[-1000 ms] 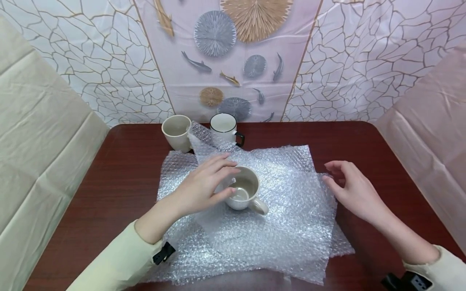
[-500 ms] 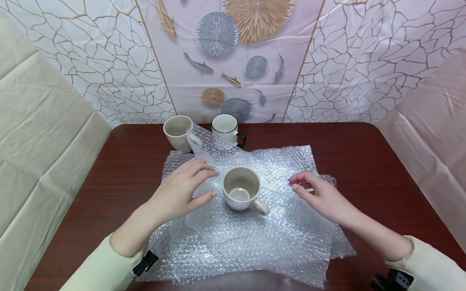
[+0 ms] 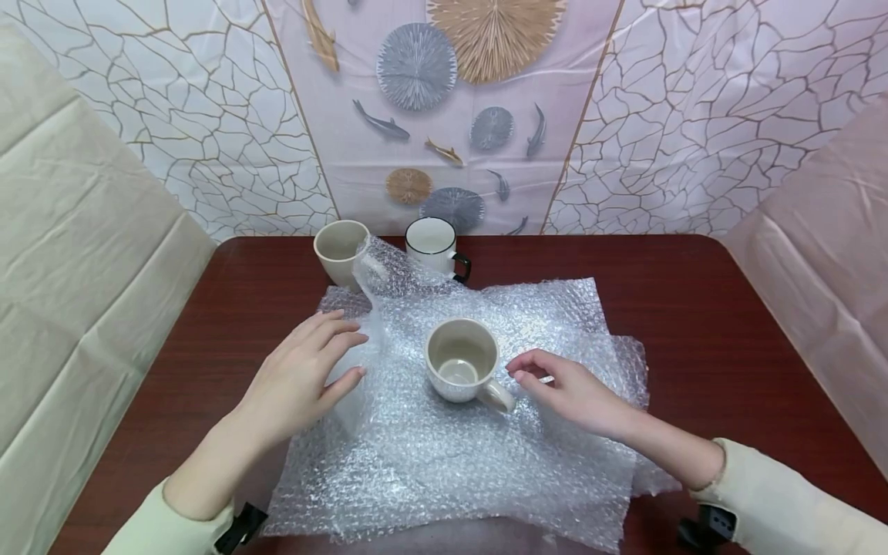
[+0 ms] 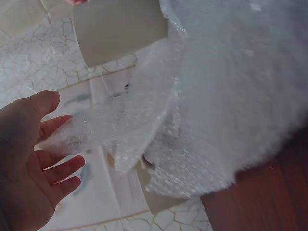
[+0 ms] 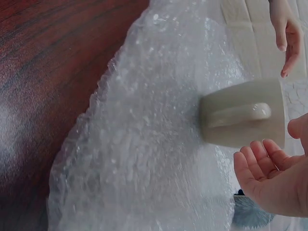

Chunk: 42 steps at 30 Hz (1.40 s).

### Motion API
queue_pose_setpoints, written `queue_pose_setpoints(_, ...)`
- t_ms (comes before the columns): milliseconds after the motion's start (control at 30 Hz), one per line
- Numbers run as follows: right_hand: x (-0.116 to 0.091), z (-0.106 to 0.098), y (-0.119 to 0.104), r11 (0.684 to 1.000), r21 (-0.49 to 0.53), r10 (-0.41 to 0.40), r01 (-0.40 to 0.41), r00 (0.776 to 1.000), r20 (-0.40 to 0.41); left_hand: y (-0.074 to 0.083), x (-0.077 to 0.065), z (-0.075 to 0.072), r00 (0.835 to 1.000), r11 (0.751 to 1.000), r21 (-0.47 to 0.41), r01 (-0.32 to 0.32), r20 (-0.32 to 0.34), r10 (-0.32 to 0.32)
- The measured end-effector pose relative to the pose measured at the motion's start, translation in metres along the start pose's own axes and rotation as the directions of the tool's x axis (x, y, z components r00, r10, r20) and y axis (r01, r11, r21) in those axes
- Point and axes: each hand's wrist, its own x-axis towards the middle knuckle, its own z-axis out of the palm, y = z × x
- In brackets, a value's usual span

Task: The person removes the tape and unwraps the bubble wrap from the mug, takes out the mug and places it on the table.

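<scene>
A pale beige mug (image 3: 461, 358) stands upright on layered sheets of bubble wrap (image 3: 444, 462), its handle pointing to the lower right. My right hand (image 3: 572, 393) hovers just right of the mug with loosely bent fingers and holds nothing. In the right wrist view, the fingertips (image 5: 260, 154) lie near the mug's side; contact cannot be told. To the left of the mug, my left hand (image 3: 294, 378) is spread above the wrap's left part. A raised flap of bubble wrap (image 4: 91, 125) overlaps its fingers in the left wrist view, without a visible grip.
At the table's back stand a beige cup (image 3: 340, 250) and a white mug (image 3: 430, 240) with a black rim and handle. A raised corner of wrap partly covers both. Dark red-brown tabletop (image 3: 673, 308) shows around the sheets. A patterned cloth (image 3: 416, 139) hangs behind.
My left hand has drawn away from the mug, to the left and nearer me. My right hand has come left from the wrap's right edge to beside the mug. The mug stays put.
</scene>
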Motion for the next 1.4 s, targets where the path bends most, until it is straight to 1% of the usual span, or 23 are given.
queue_pose_setpoints(133, 0.002, 0.006, 0.001, 1.000, 0.010, -0.006, 0.006, 1.000, 0.020, -0.007, -0.009, 0.002, 1.000, 0.999, 0.041, -0.001, -0.006, 0.001)
queue_pose_setpoints(367, 0.005, 0.014, 0.000, 0.999, 0.037, -0.004, 0.002, 0.998, 0.066, -0.020, -0.019, 0.006, 1.000, 0.995, 0.097, -0.001, -0.003, 0.001)
queue_pose_setpoints(500, 0.006, 0.017, 0.001, 0.999, 0.017, -0.029, 0.028, 0.997, 0.065, -0.025, -0.024, 0.010, 1.000, 0.994, 0.112, 0.007, 0.004, -0.008)
queue_pose_setpoints(600, 0.006, 0.019, 0.003, 0.999, 0.001, -0.046, 0.046, 0.997, 0.060, -0.028, -0.027, 0.014, 1.000, 0.992, 0.127, 0.016, 0.015, -0.018)
queue_pose_setpoints(667, 0.007, 0.020, 0.004, 0.999, 0.000, -0.040, 0.040, 0.998, 0.057, -0.029, -0.029, 0.017, 0.999, 0.990, 0.136, 0.024, 0.026, -0.028)
queue_pose_setpoints(900, 0.011, 0.027, 0.007, 0.996, 0.075, -0.058, 0.051, 0.994, 0.092, -0.033, -0.036, 0.025, 0.994, 0.986, 0.157, 0.061, 0.084, -0.075)
queue_pose_setpoints(1100, 0.013, 0.032, 0.011, 0.989, 0.137, -0.064, 0.045, 0.989, 0.134, -0.034, -0.042, 0.031, 0.992, 0.990, 0.124, 0.061, 0.099, -0.074)
queue_pose_setpoints(1233, 0.013, 0.035, 0.014, 0.974, 0.218, -0.093, 0.055, 0.982, 0.167, -0.033, -0.045, 0.036, 0.987, 0.996, 0.078, 0.043, 0.151, -0.054)
queue_pose_setpoints(1400, 0.012, 0.039, 0.014, 0.959, 0.280, -0.108, 0.052, 0.976, 0.189, -0.029, -0.046, 0.040, 0.971, 0.999, 0.021, 0.037, 0.236, -0.041)
